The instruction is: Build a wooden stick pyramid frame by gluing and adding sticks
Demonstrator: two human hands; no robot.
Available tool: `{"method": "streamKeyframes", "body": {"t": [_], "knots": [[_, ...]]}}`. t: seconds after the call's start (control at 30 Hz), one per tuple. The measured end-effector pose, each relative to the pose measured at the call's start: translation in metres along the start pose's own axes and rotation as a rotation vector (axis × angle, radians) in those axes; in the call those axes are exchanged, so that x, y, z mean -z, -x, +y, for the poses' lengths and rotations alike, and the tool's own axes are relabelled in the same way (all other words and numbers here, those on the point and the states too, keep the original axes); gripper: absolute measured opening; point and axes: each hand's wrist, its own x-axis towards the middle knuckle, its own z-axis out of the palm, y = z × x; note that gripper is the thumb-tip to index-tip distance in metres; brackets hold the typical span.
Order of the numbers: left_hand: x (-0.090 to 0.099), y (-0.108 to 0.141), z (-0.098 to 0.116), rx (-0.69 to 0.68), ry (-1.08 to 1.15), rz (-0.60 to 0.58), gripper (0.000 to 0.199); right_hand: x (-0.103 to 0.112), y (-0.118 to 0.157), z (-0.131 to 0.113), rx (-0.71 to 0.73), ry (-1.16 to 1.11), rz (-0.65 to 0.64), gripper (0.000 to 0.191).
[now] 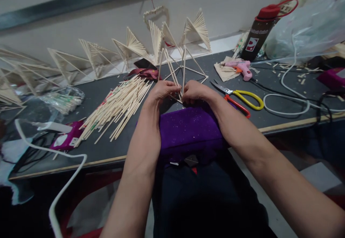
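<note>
At the table's middle, thin wooden sticks are joined into an open angular stick frame. The fingers of my left hand pinch its lower corner from the left. Close beside it, my right hand has closed fingers on the same corner from the right. What exactly lies between the fingertips is partly hidden. Just below my hands is a purple cloth item sprinkled with small pale bits. A loose pile of wooden sticks spreads left of my left hand. Scissors with red and yellow handles lie right of my right wrist.
Fan-shaped stick models line the wall. On the right are a pink glue gun, a dark bottle with a red lid, a plastic bag and cables. Bagged sticks and a magenta power socket are left.
</note>
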Motion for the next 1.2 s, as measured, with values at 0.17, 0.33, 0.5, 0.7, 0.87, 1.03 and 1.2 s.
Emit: {"method": "streamKeyframes", "body": {"t": [0.17, 0.33, 0.5, 0.7, 0.87, 1.03, 1.2], "knots": [[-0.002, 0.002, 0.002, -0.029, -0.006, 0.013, 0.017, 0.0, 0.001, 0.0, 0.007, -0.009, 0.008, 0.012], [-0.005, 0.003, 0.005, -0.026, 0.011, 0.024, 0.013, 0.006, 0.0, 0.008, 0.027, -0.055, -0.005, 0.01], [-0.006, 0.0, 0.004, -0.046, 0.016, 0.015, 0.015, 0.016, 0.0, 0.013, 0.024, -0.102, 0.12, 0.01], [-0.005, -0.004, 0.003, -0.059, 0.035, -0.021, 0.016, 0.021, 0.003, 0.022, -0.006, 0.191, 0.169, 0.016], [-0.005, -0.005, 0.004, -0.071, 0.031, -0.022, 0.01, 0.033, 0.015, 0.041, -0.07, 0.429, 0.309, 0.022], [-0.006, 0.001, 0.01, -0.058, 0.05, -0.024, 0.016, 0.037, 0.018, 0.061, -0.151, 0.453, 0.437, 0.027], [-0.007, 0.0, 0.009, -0.051, 0.076, -0.036, 0.014, 0.034, 0.015, 0.066, -0.169, 0.421, 0.553, 0.029]]}}
